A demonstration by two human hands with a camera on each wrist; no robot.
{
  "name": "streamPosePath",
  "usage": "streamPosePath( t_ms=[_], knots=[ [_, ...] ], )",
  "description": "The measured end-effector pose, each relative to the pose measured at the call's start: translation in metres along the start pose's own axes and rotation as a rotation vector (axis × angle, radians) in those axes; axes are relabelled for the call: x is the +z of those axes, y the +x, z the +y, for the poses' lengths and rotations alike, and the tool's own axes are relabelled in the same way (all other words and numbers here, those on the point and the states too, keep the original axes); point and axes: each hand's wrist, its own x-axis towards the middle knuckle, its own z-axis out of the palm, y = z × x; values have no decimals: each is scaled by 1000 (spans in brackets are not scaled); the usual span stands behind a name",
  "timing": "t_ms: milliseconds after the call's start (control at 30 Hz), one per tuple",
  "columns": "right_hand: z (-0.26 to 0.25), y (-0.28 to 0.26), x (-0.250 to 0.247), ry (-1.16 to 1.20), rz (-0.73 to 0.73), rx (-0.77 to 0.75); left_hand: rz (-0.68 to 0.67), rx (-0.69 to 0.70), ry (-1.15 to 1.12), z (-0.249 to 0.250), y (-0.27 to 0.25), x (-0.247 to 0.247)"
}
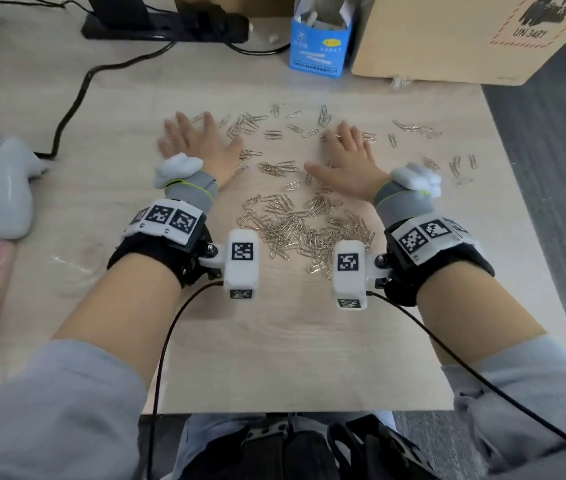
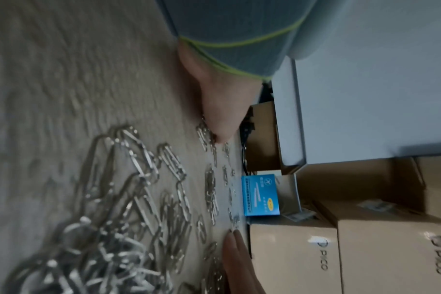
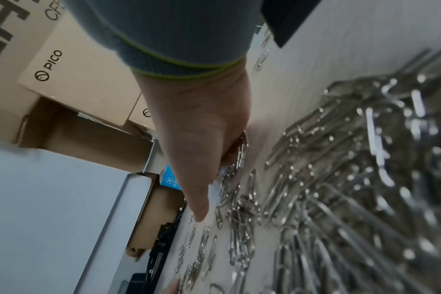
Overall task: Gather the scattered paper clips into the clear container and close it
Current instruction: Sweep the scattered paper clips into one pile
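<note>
The left hand [image 2: 222, 111], below a grey cuff with yellow-green stitching [image 2: 229, 29], lies flat on the pale wood-grain table [image 2: 63, 69], its thumb tip touching thin silver wire paper clips [image 2: 144, 199] that spread into a dense heap nearby. The right hand's fingers [image 2: 235, 256] lie flat among the clips. Behind stand a small blue printed box [image 2: 261, 196], brown cardboard boxes [image 2: 292, 256] marked PICO and a white panel [image 2: 365, 89].

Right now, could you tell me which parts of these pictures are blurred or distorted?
Head view: the left hand is smeared at the fingertips, the right hand sharper, and the table edges bow from the wide lens. Left wrist view: the near paper clips and wood grain are streaked. Right wrist view: the clips nearest the lens blur into bright blobs, while the PICO box reads clearly.
</note>
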Motion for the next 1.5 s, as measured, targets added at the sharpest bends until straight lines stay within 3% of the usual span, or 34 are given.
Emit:
streamPosePath(
  t_ms=[200, 267, 333, 400, 467, 567, 800, 900, 967, 1033, 1100, 1167, 1367, 1500],
  knots=[
    [-9, 0, 3, -43, -87, -69, -158, 249, -66, 19, -11, 7],
    [-14, 4, -5, 30, -56, -75, -199, 335, -189, 22, -14, 5],
    [-17, 14, -13, 78, 24, -85, -141, 409, -346, 22, -12, 2],
    [-19, 23, -16, 75, 55, -79, -11, 425, -350, 21, -5, 0],
    [-19, 38, -15, 58, 43, -47, 31, 369, -221, 23, 11, 2],
    [-20, 50, -10, 9, 15, -22, -36, 309, -67, 30, 24, 5],
    [-18, 37, -6, -17, -84, -175, -180, 556, -26, 48, 9, 12],
    [-17, 17, -10, 80, -149, -250, -256, 630, -146, 44, -3, 13],
    [-12, 8, -15, 204, -167, -279, -303, 638, -362, 40, -10, 14],
    [-6, 6, -18, 393, -33, -266, -267, 602, -653, 36, -14, 13],
    [-1, 6, -19, 568, 217, -190, -156, 558, -749, 35, -14, 10],
    [5, 11, -18, 529, 315, -140, -111, 523, -675, 39, -8, 9],
    [5, 10, -11, 107, -36, -142, -272, 604, -48, 54, -12, 13],
    [3, -6, -8, 64, -112, -216, -324, 645, -40, 46, -28, 15]
  ],
)
